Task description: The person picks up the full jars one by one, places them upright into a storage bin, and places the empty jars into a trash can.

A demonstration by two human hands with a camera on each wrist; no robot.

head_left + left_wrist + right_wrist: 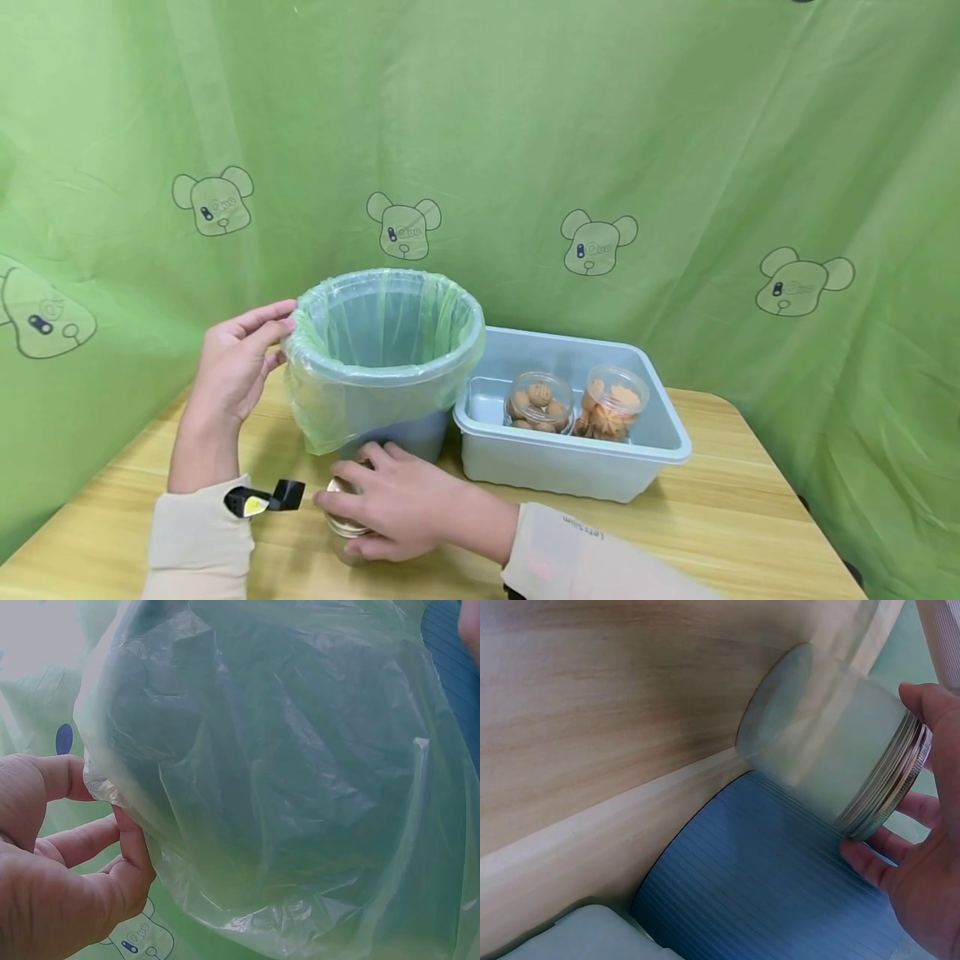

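A blue trash bin with fine ribs stands on the table, lined with a translucent green trash bag folded out over its rim. At the bin's left side my left hand pinches the bag-covered rim between thumb and fingers; the left wrist view shows the fingertips on the bag's edge. My right hand grips a clear jar from above by its metallic screw lid, thumb on one side and fingers on the other. The jar stands close in front of the bin, and nothing shows inside its see-through wall.
Right of the bin sits a light blue rectangular tub. Inside it are a clear jar of round brown cookies and a clear jar of orange-brown swirled cookies. A green curtain hangs behind the wooden table.
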